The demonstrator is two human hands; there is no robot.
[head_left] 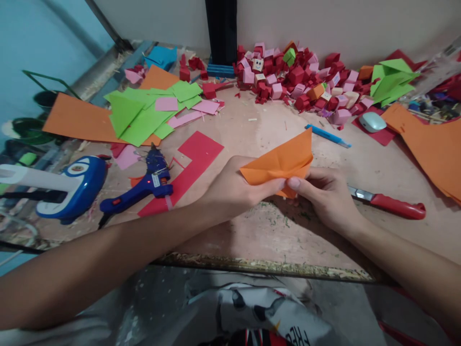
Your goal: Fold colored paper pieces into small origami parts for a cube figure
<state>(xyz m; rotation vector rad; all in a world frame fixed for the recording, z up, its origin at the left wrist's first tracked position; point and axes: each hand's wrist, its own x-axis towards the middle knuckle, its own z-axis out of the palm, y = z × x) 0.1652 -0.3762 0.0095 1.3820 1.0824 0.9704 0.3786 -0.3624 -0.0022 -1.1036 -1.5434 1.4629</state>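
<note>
A creased, partly folded orange paper (279, 161) is held up above the near middle of the table. My left hand (243, 180) grips its left and lower side, thumb pressed on the front. My right hand (322, 190) pinches its lower right part, and the two thumb tips nearly meet. The fingers behind the paper are mostly hidden. Just right of my right hand lies a knife with a red handle (398, 205). A blue pen (328, 136) rests beyond the paper. Left of my left hand are a red paper piece (196, 166) and a blue glue gun (137, 191).
Small red and pink paper cubes (297, 74) are heaped at the back. Green sheets (140, 113) lie over orange paper (79, 117) at the back left. A blue and white device (81, 187) stands left. Large orange sheets (428, 149) and a mouse (372, 122) are at right.
</note>
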